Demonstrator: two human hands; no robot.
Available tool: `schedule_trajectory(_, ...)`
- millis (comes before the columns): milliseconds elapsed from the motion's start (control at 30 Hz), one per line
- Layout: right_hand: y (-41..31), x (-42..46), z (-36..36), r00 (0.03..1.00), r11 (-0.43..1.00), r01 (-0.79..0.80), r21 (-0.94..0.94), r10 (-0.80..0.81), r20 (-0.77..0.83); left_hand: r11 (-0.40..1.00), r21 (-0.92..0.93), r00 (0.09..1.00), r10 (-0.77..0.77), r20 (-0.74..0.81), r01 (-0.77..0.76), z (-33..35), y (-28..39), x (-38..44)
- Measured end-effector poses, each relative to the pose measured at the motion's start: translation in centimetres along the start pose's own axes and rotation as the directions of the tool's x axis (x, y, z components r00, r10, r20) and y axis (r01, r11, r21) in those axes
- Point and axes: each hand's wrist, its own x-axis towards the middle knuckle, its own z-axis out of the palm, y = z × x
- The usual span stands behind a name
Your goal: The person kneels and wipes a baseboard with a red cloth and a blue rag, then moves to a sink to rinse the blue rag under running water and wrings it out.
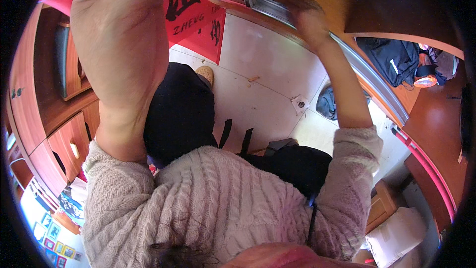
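Observation:
My left hand [121, 33] is raised close to the camera at the upper left, its fingers bent and partly cut off by the top edge. It holds a red sheet [200, 33] with black writing, which hangs behind and to the right of it; its material is unclear. Farther off at the upper right, my right hand [310, 22] reaches out over the metal track [273, 9] at the edge of a wooden cabinet. Motion blurs its fingers, and whether a dark shape at their tips is held cannot be told.
Wooden cabinet doors [68, 143] stand at the left. A dark bag [394, 57] lies in an open compartment at the right. On the tiled floor [260, 100] are a dark cloth bundle [327, 102], a small square drain cover [300, 104] and bits of debris. A pale cushion [398, 234] sits lower right.

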Motion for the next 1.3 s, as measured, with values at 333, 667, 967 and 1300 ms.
schedule_trajectory(333, 0.0, 0.3, -1.7, 0.983, 0.992, -0.128, 0.012, 0.125, 0.133, 0.979, -0.052, 0.977, -0.201, -0.071, 0.198, 1.2, 1.6, 0.1)
schedule_trajectory(667, -0.7, -0.2, -0.1, 0.994, 0.996, -0.059, -0.072, 0.065, 0.084, 0.964, -0.102, 0.968, -0.249, -0.024, 0.245, 1.0, 2.0, 0.5)
schedule_trajectory(967, 6.1, -16.0, -7.6, 0.977, 0.965, -0.186, -0.185, 0.202, 0.066, 0.864, -0.319, 0.916, -0.398, 0.044, 0.390, -3.0, -1.4, 1.0)
schedule_trajectory(1300, 4.1, -11.8, -4.5, 0.977, 0.967, -0.211, -0.141, 0.207, -0.042, 0.972, 0.220, 0.977, -0.121, 0.173, 0.082, 0.1, -0.7, 0.2)
